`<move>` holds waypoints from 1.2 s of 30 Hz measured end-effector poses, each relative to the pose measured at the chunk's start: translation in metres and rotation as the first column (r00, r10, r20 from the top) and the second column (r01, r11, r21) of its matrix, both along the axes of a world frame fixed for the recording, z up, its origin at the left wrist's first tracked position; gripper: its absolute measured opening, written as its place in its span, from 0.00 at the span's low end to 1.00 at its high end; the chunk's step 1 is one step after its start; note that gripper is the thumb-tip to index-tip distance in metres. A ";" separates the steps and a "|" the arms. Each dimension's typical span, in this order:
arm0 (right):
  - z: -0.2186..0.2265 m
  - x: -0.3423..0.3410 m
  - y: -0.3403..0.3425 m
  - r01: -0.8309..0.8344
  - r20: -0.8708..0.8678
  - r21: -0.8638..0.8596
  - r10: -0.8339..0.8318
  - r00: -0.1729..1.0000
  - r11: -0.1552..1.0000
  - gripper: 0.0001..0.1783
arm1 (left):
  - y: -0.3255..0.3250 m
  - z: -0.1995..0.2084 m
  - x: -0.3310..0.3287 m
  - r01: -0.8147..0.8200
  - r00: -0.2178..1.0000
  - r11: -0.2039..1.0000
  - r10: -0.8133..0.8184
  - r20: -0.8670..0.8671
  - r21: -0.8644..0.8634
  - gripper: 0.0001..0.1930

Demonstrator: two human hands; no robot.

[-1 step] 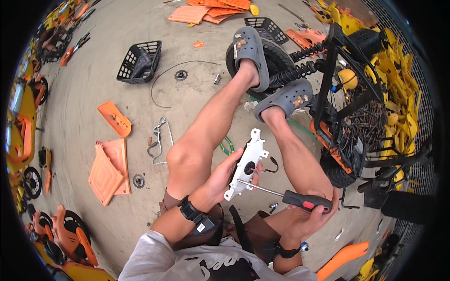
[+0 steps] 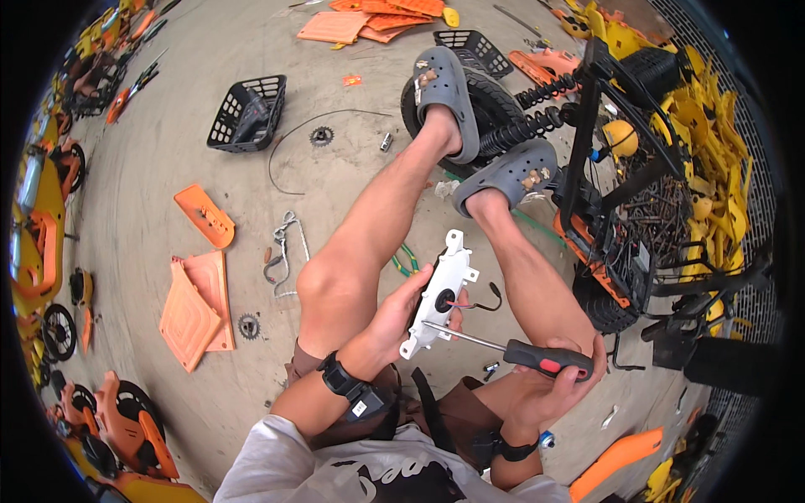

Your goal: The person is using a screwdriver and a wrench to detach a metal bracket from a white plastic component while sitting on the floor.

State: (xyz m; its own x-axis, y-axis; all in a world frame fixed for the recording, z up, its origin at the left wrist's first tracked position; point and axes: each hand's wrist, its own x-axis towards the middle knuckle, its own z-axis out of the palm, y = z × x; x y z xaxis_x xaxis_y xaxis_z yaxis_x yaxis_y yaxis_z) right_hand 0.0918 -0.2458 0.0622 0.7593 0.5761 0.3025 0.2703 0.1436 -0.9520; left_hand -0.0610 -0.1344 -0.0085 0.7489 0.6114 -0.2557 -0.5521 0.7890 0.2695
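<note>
My left hand [image 2: 397,313] grips a long white plastic housing [image 2: 445,285] by its left side, above the gap between my legs. The housing has mounting tabs at both ends and a round black grommet, from which a thin cable [image 2: 485,307] with a small black plug sticks out. In my right hand [image 2: 553,390] is a screwdriver [image 2: 547,360] with a black and red handle, its fingers closed round the grip. The screwdriver's shaft points left, and its tip meets the housing's lower part, just below the grommet. Whether a screw sits there cannot be made out.
A wheel and shock absorbers on a black frame [image 2: 579,168] stand beside my feet at right. Green-handled pliers [image 2: 408,260] lie between my legs. On the floor at left are orange panels [image 2: 191,314], a black basket [image 2: 247,113] and a sprocket [image 2: 321,136]. Yellow parts [image 2: 723,151] are heaped far right.
</note>
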 end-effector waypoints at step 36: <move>-0.010 0.009 -0.012 -0.033 0.024 0.140 0.030 0.999 0.990 0.34 | -0.003 0.007 0.000 -0.027 0.999 0.998 0.029 -0.036 0.057 0.26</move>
State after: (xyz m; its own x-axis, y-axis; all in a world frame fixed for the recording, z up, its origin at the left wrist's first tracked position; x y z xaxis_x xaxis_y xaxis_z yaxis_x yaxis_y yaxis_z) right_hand 0.1011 -0.2581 0.0519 0.7340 0.5503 0.3980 0.2840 0.2837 -0.9159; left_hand -0.0612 -0.1372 -0.0014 0.7222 0.6460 -0.2473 -0.5623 0.7565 0.3341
